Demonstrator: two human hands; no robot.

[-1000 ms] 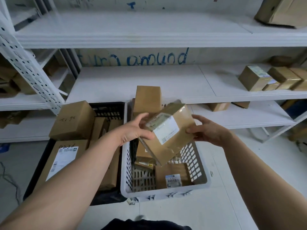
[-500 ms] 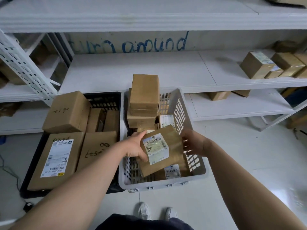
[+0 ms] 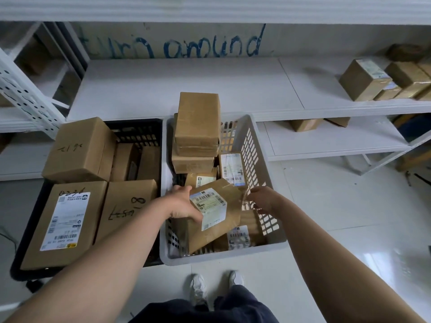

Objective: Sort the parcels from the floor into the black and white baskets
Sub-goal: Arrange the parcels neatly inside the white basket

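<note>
One view only, the head camera. One labelled parcel [image 3: 218,229] lies tilted over the near end of the white basket [image 3: 224,258], label side up. Its long axis runs from the basket's near-left corner up toward the right wall, with the low end down among the parcels already inside. The left hand [image 3: 184,203] grips the parcel's left edge, fingers curled round it. The right hand [image 3: 261,198] is at the right edge with its fingers blurred, so a hold cannot be confirmed. The black basket [image 3: 136,131] stands just beside, to the left. Judgement: release comes next, and the left hand governs it.
</note>
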